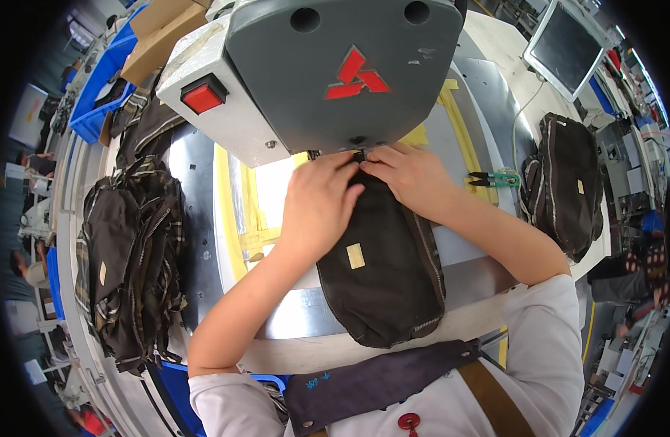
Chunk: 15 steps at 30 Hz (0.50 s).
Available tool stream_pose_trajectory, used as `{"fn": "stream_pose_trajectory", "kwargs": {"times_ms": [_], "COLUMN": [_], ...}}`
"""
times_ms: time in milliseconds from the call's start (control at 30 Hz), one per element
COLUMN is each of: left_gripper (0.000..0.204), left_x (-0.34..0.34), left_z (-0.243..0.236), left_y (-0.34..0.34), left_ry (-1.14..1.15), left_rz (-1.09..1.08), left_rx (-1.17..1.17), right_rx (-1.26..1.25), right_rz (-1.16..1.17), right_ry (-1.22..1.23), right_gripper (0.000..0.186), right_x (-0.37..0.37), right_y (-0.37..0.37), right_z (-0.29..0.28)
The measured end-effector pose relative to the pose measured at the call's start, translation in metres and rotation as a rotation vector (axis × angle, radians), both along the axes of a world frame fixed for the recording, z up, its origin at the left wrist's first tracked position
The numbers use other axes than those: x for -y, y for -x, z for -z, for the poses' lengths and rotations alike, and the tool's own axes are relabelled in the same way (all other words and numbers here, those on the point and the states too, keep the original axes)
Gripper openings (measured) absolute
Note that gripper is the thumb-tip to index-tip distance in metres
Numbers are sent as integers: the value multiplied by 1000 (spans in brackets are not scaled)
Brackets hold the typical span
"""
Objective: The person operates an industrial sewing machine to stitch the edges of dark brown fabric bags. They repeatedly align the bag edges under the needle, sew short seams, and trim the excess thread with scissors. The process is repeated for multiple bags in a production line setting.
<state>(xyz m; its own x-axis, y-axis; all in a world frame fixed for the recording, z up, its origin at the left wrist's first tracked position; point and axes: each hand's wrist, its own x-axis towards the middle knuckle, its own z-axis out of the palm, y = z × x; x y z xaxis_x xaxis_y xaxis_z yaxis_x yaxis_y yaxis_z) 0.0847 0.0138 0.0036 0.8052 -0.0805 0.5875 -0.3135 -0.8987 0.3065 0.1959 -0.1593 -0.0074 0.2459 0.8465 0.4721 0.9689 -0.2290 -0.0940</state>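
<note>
A dark zippered fabric piece [383, 291] with a small beige patch lies under the grey head of a sewing machine [291, 73]. My left hand [316, 200] holds its top left edge near the machine foot, fingers curled and pressed on the cloth. My right hand [407, 178] pinches the same piece's top edge just to the right, close beside my left fingertips. What exactly the fingertips grip under the head is partly hidden. Green-handled thread snips [504, 179] lie to the right on the plate, which carries yellow tape [251, 197].
Piles of similar dark pieces [116, 284] lie at the left; another stack [564, 197] lies at the right. A blue bin [94, 98] and cardboard [153, 36] stand back left. A monitor [568, 44] is back right. Other people [33, 266] sit at stations at the sides.
</note>
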Motion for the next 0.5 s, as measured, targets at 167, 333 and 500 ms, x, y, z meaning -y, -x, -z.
{"fn": "stream_pose_trajectory", "kwargs": {"times_ms": [167,333,500], "left_gripper": [39,42,43], "left_x": [-5,-5,-6], "left_z": [5,-1,-1], "left_y": [0,0,-1], "left_ry": [42,72,6], "left_rz": [99,122,131], "left_rx": [-181,-222,-237], "right_rx": [-97,-500,-737], "right_rz": [-1,362,459], "right_ry": [-96,-97,34], "right_gripper": [22,15,12], "right_x": [0,-4,-8], "right_y": [-2,2,-5], "right_z": [5,-14,-27]}}
